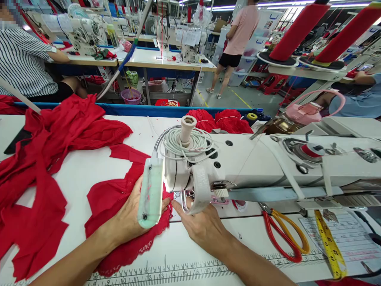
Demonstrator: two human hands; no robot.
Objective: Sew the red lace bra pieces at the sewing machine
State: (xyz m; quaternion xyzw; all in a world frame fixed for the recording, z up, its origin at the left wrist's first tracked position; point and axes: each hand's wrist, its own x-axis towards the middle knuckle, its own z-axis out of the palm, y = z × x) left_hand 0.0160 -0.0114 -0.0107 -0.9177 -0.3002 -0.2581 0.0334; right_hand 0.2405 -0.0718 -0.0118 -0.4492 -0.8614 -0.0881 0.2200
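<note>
My left hand (127,216) lies flat on a piece of red lace fabric (113,206), partly hidden behind the machine's lamp (151,194); its thumb points toward the needle area. My right hand (201,226) rests on the white table (89,167) with its fingers stretched toward the fabric's edge under the head of the white sewing machine (253,163). The needle and presser foot are hidden by the lamp and a white strap. Both hands press the fabric; neither grips it.
A pile of red fabric pieces (44,159) covers the table's left. Red-and-yellow scissors (282,234) and a yellow tape measure (329,242) lie right of my right hand. Red thread cones (297,31) stand at the upper right. Other people sit and stand at benches behind.
</note>
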